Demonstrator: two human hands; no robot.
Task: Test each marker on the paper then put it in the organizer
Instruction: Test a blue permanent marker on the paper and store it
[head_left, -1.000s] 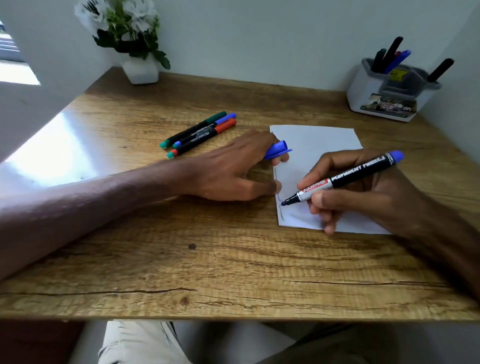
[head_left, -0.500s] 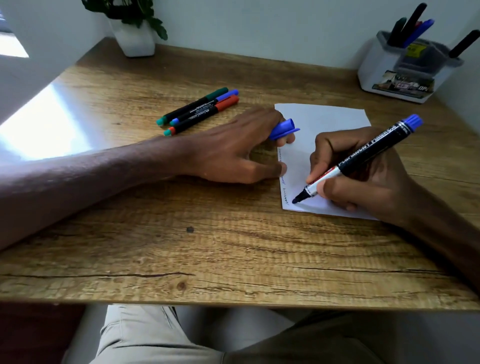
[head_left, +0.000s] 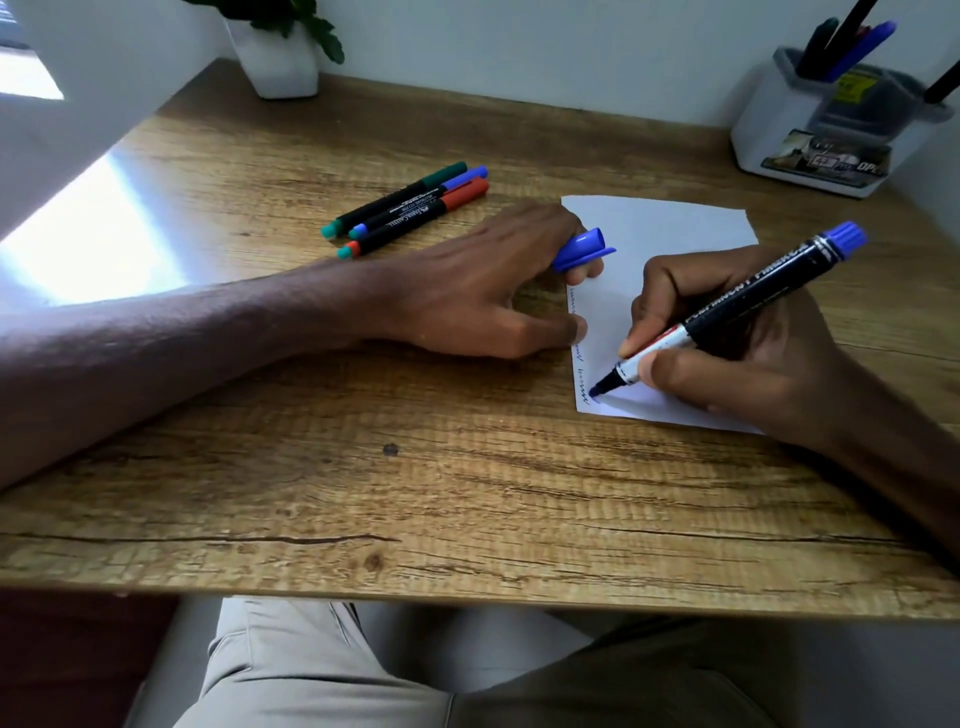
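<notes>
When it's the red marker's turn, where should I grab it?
Probably the red marker by its black middle, from above and the near side. It lies flat on the desk, with the thin blue marker close along its far side, so only its top and near side look free. The left hand is closest, but holds a blue cap.
</notes>
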